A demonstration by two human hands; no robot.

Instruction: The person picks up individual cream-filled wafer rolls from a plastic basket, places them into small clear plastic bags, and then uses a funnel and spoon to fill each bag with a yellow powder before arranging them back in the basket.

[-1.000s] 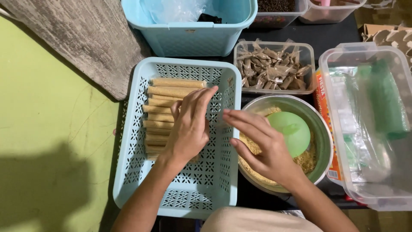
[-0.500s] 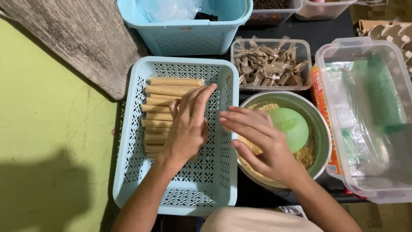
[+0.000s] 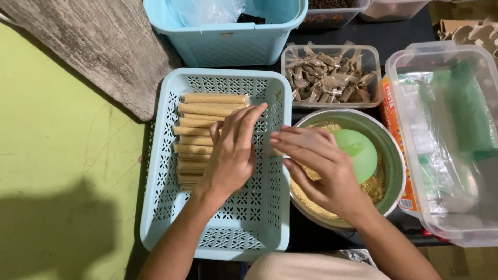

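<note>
Tan filled rolls (image 3: 207, 111) lying side by side in a neat column, each one lying crosswise, sitting in the left half of a light blue perforated tray (image 3: 244, 228), lower rolls being partly covered by the left hand (image 3: 231, 155), right hand (image 3: 321, 166) hovering just beside.

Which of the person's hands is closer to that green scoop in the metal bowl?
The right hand. It hovers over the metal bowl, fingers just left of the green scoop. The left hand is farther left, over the blue tray's rolls.
</note>
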